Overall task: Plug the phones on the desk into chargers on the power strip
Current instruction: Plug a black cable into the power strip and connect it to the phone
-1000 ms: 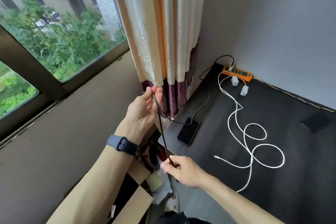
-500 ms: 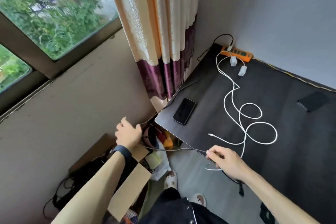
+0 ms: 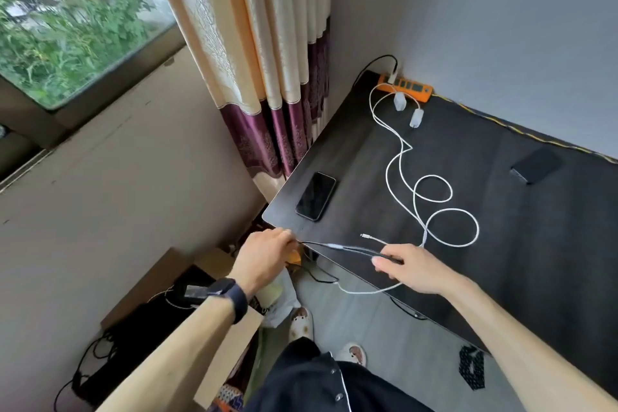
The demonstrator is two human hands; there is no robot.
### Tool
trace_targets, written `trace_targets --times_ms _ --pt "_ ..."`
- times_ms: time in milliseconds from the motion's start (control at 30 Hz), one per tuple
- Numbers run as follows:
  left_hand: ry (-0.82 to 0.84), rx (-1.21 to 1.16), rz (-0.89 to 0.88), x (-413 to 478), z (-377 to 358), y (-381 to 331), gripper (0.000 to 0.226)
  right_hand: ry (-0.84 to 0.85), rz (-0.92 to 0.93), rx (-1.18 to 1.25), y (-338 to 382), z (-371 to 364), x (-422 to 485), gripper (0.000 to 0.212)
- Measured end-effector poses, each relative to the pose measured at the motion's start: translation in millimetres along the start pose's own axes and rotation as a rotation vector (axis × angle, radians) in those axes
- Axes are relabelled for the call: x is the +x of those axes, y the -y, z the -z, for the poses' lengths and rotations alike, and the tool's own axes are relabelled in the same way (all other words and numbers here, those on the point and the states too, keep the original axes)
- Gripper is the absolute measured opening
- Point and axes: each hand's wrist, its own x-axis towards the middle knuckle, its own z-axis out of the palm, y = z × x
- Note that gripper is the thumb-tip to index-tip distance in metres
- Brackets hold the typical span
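Observation:
A dark cable (image 3: 337,246) is stretched along the front edge of the black desk (image 3: 535,244). My left hand (image 3: 264,259) pinches it at the desk's near corner, and my right hand (image 3: 409,266) grips its other end. A black phone (image 3: 316,196) lies face up near that corner. A second dark phone (image 3: 536,165) lies far right. An orange power strip (image 3: 406,87) sits at the back by the wall. Two white chargers (image 3: 408,109) lie in front of it, and their white cables (image 3: 431,201) loop across the desk, one loose tip (image 3: 366,236) near my right hand.
A cream and purple curtain (image 3: 267,77) hangs left of the desk beside a window (image 3: 67,27). Cardboard boxes (image 3: 200,311) with black wires stand on the floor below my left arm. My slippered feet (image 3: 327,334) stand on the grey floor.
My left hand has come down from curtain height to the desk corner. My right hand moved right along the desk edge, pulling the dark cable taut. The view tilted down.

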Motion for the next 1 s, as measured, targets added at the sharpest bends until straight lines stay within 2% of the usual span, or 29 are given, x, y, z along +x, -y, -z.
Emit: trace_targets --times_ms 100,233,367,433,500,600,700,800,1000 --pt "0.004 0.002 0.130 -18.5 -0.9 25.7 0.020 -0.038 -0.006 0.099 -4.9 8.7 -4.3 0.033" --pt "0.135 0.017 0.184 -29.6 -4.9 12.0 0.022 -0.084 0.015 0.277 11.1 3.6 0.9 0.027" --pt "0.355 -0.272 0.356 -22.7 0.5 -6.3 0.026 -0.103 0.077 0.244 32.0 0.1 5.5 0.015" --pt "0.396 -0.441 0.345 -15.1 6.8 -21.1 0.025 -0.051 0.124 0.214 43.3 -3.9 4.4 0.010" --pt "0.395 -0.565 0.281 -8.2 15.5 -40.5 0.021 -0.035 0.147 0.218 50.7 -11.0 5.3 0.004" --pt "0.313 -0.676 0.222 -4.1 16.9 -63.2 0.015 -0.134 0.148 0.288 52.9 -18.3 7.1 0.002" --pt "0.162 -0.578 0.170 -4.9 12.9 -71.0 0.030 -0.125 0.163 0.384 50.1 -19.5 2.9 0.000" --pt "0.155 -0.555 0.077 -2.1 14.4 -80.4 0.029 -0.106 0.204 0.446 47.9 -17.5 -3.8 0.001" --pt "0.110 -0.717 0.163 -0.4 12.4 -93.2 0.017 -0.197 0.147 0.721 48.1 -15.2 -10.4 0.020"
